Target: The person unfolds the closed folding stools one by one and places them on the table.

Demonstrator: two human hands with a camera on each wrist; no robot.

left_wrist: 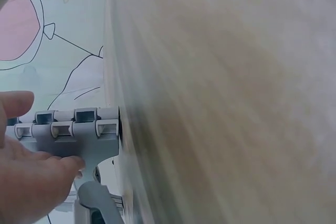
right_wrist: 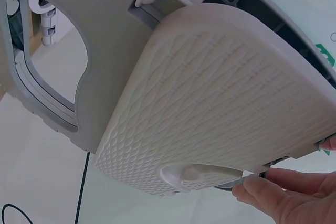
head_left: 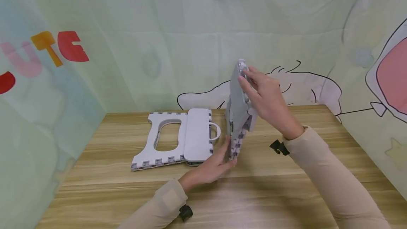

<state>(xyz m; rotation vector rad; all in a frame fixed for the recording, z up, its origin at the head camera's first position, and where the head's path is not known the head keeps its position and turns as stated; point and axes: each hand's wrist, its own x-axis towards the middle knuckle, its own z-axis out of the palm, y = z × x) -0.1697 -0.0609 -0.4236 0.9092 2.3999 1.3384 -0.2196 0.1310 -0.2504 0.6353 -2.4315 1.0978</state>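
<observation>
A grey-white folding stool stands tilted on edge over the table, between both hands. My left hand grips its lower hinged edge, thumb on one side and fingers on the other; the left wrist view shows this edge close up. High on the same stool, my right hand holds the upper edge. In the right wrist view the textured seat fills the middle, and the fingers pinch its rim beside the handle slot. A second folding stool lies folded flat to the left, its loop handle pointing right.
Both stools are on or above a wood-grain table. A pale printed curtain hangs behind and at the sides, close to the table's back edge. Black straps are on the wrists.
</observation>
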